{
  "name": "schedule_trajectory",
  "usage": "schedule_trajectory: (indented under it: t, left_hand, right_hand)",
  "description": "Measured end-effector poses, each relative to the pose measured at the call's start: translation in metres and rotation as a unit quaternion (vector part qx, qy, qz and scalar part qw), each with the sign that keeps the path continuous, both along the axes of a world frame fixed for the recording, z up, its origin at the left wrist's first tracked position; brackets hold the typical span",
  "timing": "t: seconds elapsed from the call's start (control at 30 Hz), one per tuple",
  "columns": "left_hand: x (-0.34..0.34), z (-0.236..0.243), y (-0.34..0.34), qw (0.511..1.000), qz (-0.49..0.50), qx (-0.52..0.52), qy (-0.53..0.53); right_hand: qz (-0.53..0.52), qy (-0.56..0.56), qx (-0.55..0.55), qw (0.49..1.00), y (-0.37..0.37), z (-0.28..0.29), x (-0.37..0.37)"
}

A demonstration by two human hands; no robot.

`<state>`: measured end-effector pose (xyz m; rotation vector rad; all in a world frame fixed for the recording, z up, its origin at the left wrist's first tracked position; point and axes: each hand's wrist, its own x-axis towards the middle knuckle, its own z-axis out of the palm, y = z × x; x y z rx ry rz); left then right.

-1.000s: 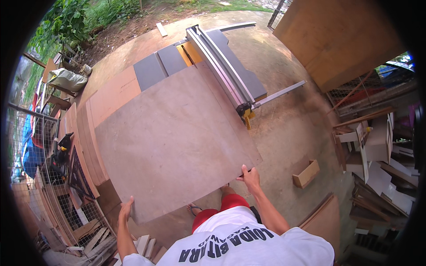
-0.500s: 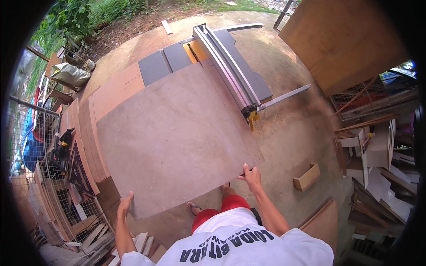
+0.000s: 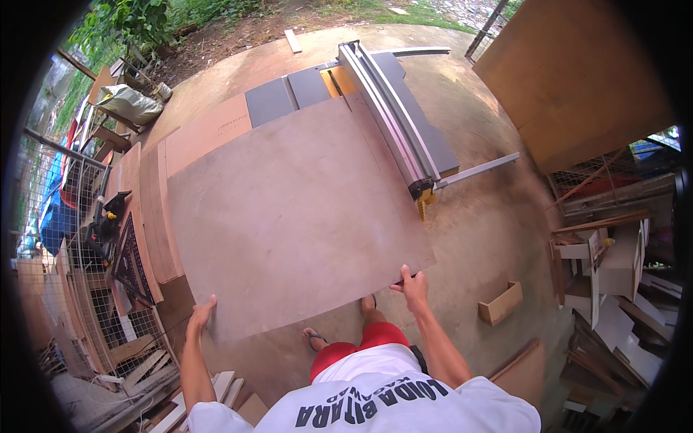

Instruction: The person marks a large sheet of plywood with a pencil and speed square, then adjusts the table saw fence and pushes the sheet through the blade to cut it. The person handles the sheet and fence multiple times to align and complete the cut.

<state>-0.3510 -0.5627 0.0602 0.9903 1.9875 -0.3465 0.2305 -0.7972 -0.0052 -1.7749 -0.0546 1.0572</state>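
A large grey-brown board lies over the saw table, its right side along the long metal fence and its far edge near the yellow insert. My left hand grips the near left corner, thumb on top. My right hand grips the near edge by the right corner, thumb up, fingers partly under it.
A tan panel and stacked boards lie left of the saw, with black tools beside a wire fence. At right are a large upright panel, a small wooden box and piled offcuts.
The board and both my hands have moved slightly forward along the metal fence. The view has shifted, so the saw sits a little farther right in the picture.
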Motion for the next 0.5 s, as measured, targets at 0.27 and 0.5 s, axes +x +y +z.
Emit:
schedule_trajectory:
  t: [0.27, 0.5]
  left_hand:
    - [0.011, 0.009, 0.011, 1.0, 0.005, -0.007, -0.009]
    - [-0.003, -0.008, 0.019, 1.0, 0.024, 0.0, -0.016]
  right_hand:
    - [-0.005, 0.014, 0.038, 0.999, 0.013, 0.001, -0.002]
    - [-0.005, 0.014, 0.023, 1.0, 0.027, 0.009, -0.007]
